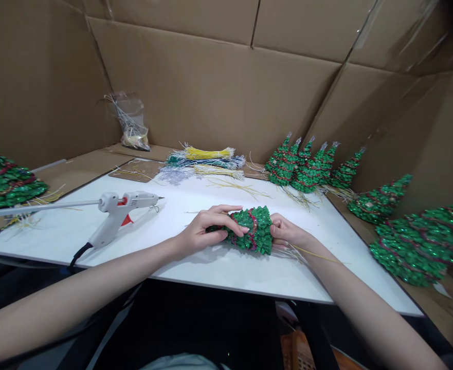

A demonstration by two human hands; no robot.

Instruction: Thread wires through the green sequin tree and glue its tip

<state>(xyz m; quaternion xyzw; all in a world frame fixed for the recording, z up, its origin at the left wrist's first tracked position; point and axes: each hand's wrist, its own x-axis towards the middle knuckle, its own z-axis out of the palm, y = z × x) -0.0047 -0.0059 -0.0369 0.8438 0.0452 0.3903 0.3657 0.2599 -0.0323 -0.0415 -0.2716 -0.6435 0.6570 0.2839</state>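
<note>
A small green tinsel tree (260, 231) with red garland lies on its side over the white board, its wide base toward the right. My left hand (213, 228) is wrapped round its narrow end, fingers resting across the garland. At the base, my right hand (284, 231) has its fingers curled together against the underside; whatever they pinch is hidden. Thin white and yellow wires (297, 253) trail from beneath that hand along the right wrist.
A white glue gun (112, 218) stands at the left of the board (226, 277). Wire bundles (211, 153) and a plastic bag (133, 123) are at the back. Several finished trees (305, 169) line the back right; larger ones (422, 244) flank both sides. Cardboard walls surround the board.
</note>
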